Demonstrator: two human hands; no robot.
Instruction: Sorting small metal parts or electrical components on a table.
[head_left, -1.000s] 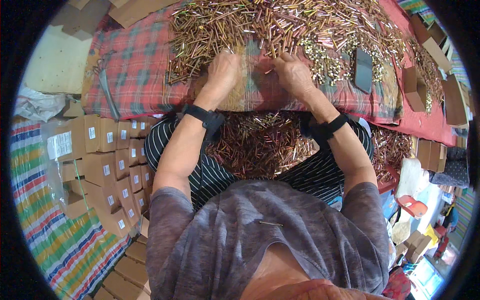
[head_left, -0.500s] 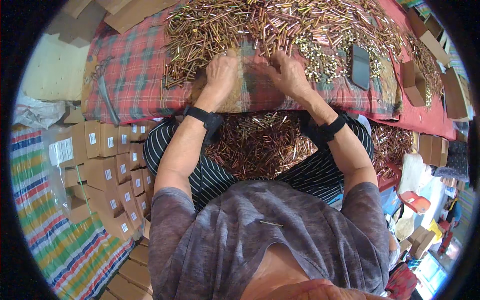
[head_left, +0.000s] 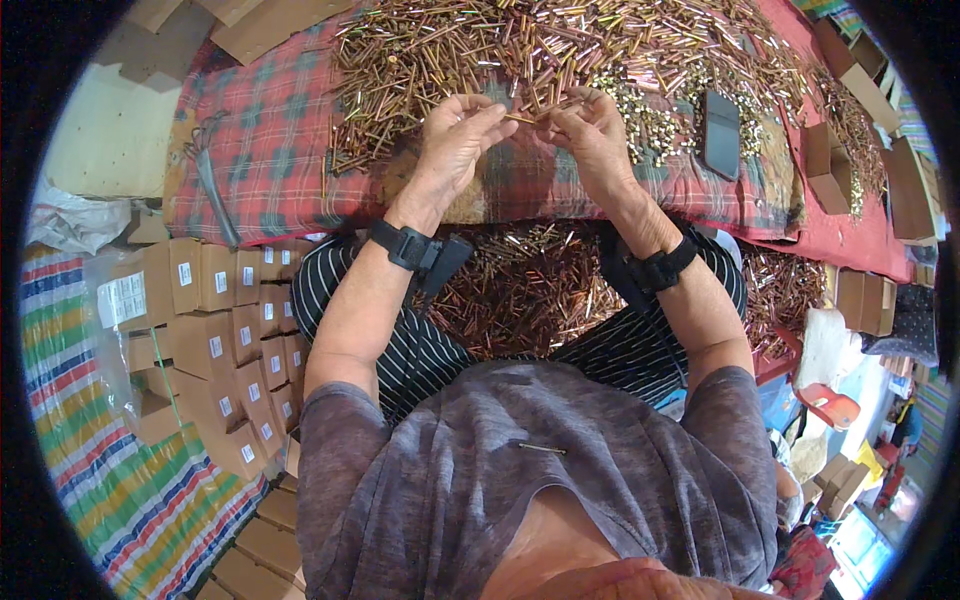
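Observation:
A slim brass-coloured metal rod [head_left: 519, 119] spans the gap between my hands, just above the plaid cloth [head_left: 275, 150]. My left hand [head_left: 452, 145] pinches one end of it between thumb and fingers. At the other end, my right hand [head_left: 597, 145] is closed in a pinch around the rod's tip; any small piece in those fingertips is too small to make out. Beyond both hands spreads a large heap of similar rods [head_left: 430, 50]. Beside my right hand lies a scatter of small, shiny, pale-gold metal pieces [head_left: 650, 125].
A dark phone [head_left: 720, 135] lies on the small pieces at the right. Scissors [head_left: 207, 180] rest on the cloth's left part. More rods [head_left: 520, 290] fill the space below the cloth's edge, between my legs. Stacked cardboard boxes [head_left: 210, 350] stand at left; open boxes [head_left: 828, 165] sit far right.
Both hands have lifted back from the edge of the heap and turned toward each other. A rod now shows between them, held at both ends.

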